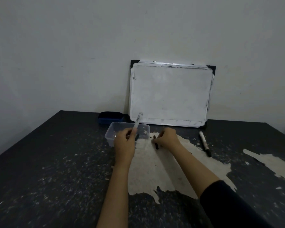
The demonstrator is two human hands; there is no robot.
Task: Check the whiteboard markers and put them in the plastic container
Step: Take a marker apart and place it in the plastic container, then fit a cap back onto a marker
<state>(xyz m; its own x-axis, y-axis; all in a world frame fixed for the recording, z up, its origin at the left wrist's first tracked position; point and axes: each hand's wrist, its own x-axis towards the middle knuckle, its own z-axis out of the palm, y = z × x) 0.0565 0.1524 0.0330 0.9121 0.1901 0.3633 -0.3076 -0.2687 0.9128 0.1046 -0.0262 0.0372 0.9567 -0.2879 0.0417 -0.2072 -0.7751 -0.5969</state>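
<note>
Holding a white marker [137, 123] in my left hand [124, 142], fingers clenched around its lower end, I have it tilted up and away over the clear plastic container [112, 129]. My right hand [167, 139] rests on the table [56, 162] just right of the container, fingers pinched on a small dark piece [156, 145], perhaps a cap; I cannot tell for sure. Another marker [204, 143] lies on the table further right. A whiteboard [169, 92] leans on the wall behind, with a blue eraser [110, 118] beside it.
</note>
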